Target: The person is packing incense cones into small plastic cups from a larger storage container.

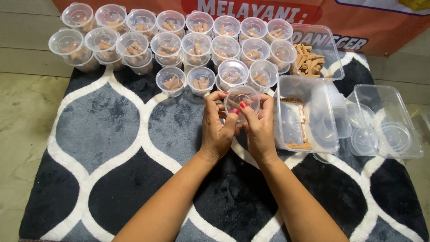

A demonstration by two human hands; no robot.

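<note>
Both hands grip one small clear cup [242, 99] held just above the patterned rug [112, 134], near the filled rows: the left hand [217, 130] and right hand [260, 130] pinch its lid with thumbs on top. Sealing it well likely means pressing evenly around the rim, keeping the cup level so the brown sticks stay inside.

Both hands, left hand [218, 134] and right hand [260, 130], met around a small lidded cup [242, 99] at the rug's [112, 134] middle. Filled lidded cups [179, 40] stood in rows on its far side. Right of the hands lay a rectangular container [309, 116], and farther right a tub of loose lids [385, 123].
</note>
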